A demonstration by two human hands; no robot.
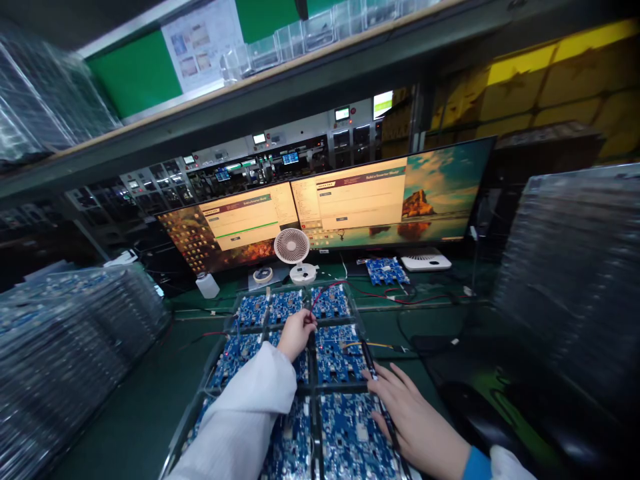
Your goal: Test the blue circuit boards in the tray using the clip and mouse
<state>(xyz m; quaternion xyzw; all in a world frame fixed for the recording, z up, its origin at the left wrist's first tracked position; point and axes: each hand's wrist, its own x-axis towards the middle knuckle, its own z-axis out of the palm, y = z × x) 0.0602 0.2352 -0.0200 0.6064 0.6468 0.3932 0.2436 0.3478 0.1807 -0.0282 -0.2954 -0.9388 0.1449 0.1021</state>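
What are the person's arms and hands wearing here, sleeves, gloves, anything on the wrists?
Both hands are bare: no gloves or rings show. The left hand comes out of a loose white fabric sleeve, like a lab coat, reaching the wrist. The right hand shows a blue cuff at the wrist, with a white sleeve edge behind it.

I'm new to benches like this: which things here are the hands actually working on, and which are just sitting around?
In hand:
- left hand pinching a red wire
- right hand resting flat on the tray of blue circuit boards

Lying about:
- small fan
- two monitors
- loose board
- stacked trays
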